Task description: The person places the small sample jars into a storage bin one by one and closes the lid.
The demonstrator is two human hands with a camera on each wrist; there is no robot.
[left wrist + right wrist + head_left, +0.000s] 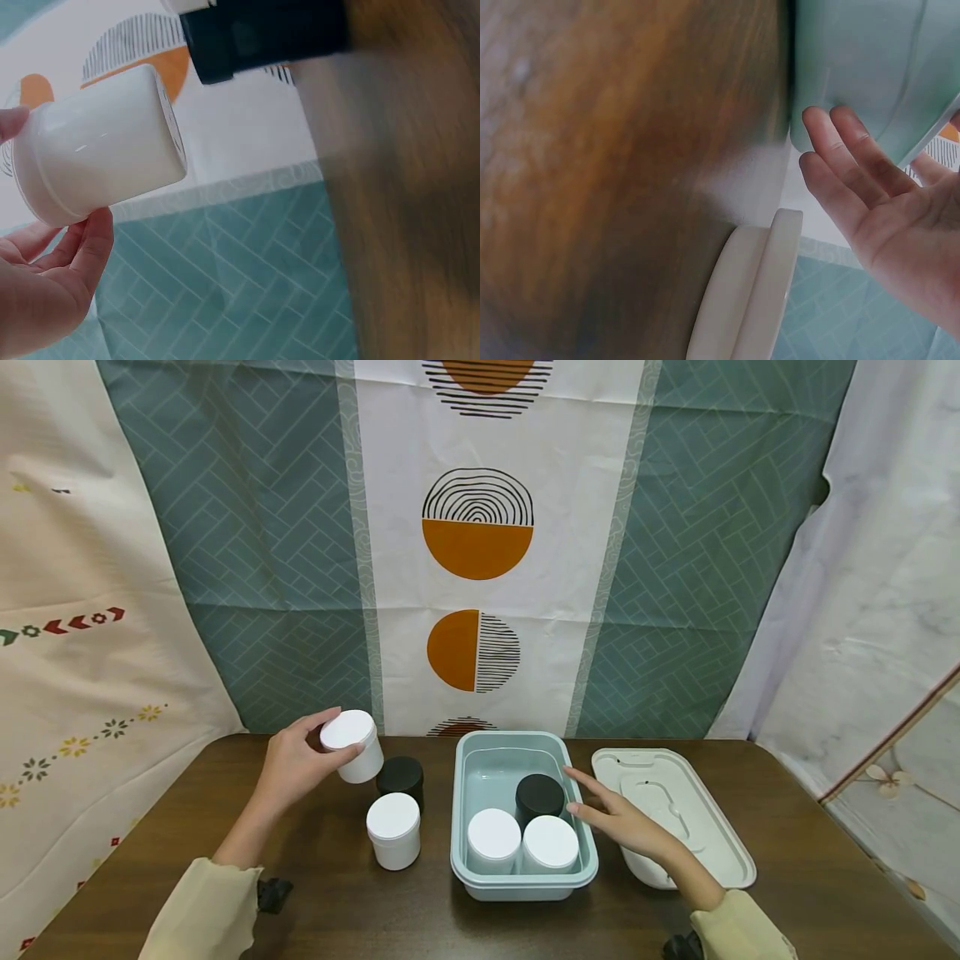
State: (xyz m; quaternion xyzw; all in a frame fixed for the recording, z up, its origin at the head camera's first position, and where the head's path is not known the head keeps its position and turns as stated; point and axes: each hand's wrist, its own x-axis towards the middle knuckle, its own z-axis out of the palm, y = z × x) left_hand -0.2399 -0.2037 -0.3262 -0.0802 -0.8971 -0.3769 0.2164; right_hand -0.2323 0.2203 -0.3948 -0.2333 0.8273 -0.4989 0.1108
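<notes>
Transfer step: left hand [294, 766] grips white jar [352, 744]; right hand [622, 821], fingers straight, steadies blue-green tub [525, 877]; next, likely lower jar into tub.

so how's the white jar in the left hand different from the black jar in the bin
The white jar is white; the black jar is black. The white jar is lifted off the table, tilted, gripped by the left hand; the black jar stands upright and untouched in the bin, behind two white jars. The right hand is at the bin's right rim, fingers straight. Both are round, lidded jars of similar size.
</notes>
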